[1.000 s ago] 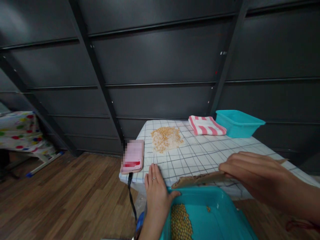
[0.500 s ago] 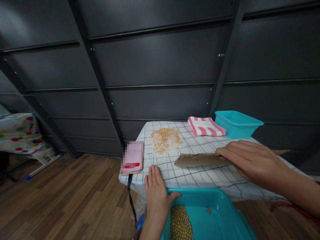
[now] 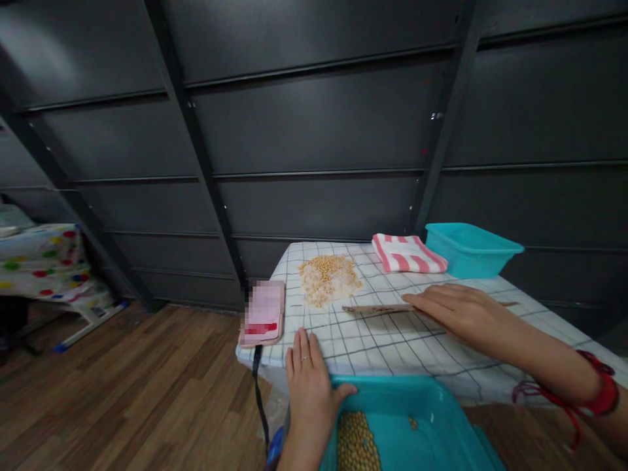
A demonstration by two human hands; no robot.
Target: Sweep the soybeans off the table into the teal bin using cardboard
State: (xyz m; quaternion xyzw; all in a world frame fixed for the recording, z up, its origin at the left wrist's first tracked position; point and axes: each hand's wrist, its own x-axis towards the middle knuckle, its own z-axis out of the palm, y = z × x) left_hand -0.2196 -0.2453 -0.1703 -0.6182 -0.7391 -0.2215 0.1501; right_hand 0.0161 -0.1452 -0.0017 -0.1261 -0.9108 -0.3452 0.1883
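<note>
R hand was clamped on the card, fingers over its top; couldn't tell if the card's lower edge touched the cloth or hung just above. Card's L end was just beside the nr R side of the pile, yellow beans mixed w/ paler bits, spread on the cloth. L hand had its fingers out straight over the cloth's nr edge, thumb over the corner of the bin; no full grip. Bin was right by that edge, dark beans heaped along its L side, a few strays farther R. Towel & tub were back R; pink case, partly pixelated, front L.

Imo the card wanted its full long edge flat on the cloth, w/ light even pressure, so nothing slid under & cloth didn't ruck. Slow short strokes looked best, as round beans prob rolled easily. L thumb needed to be firm on the rim, to avoid a gap btwn bin & cloth edge.
</note>
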